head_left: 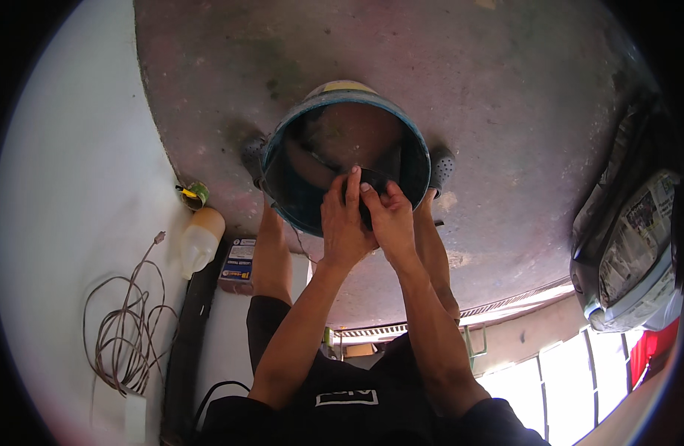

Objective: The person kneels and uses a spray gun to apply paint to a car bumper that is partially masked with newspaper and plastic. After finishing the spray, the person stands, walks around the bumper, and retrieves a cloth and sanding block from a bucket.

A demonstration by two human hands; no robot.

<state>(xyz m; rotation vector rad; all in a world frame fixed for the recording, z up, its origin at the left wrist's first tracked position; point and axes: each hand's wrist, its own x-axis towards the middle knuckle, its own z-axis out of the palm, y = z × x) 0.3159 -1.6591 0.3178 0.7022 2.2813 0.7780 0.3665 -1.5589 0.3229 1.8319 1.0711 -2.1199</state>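
Observation:
A round dark-teal bucket stands between my feet, with what looks like liquid reflecting inside. Over its near rim, my left hand and my right hand come together. Between them they grip a thin black piece, whose kind I cannot make out. The fingertips of both hands press on its upper part, and my palms hide much of the rest.
Left of my leg are a box, an upturned plastic bottle and a small can. A coiled cord hangs by the pale wall. Newspaper-covered bodywork stands at right on the concrete floor.

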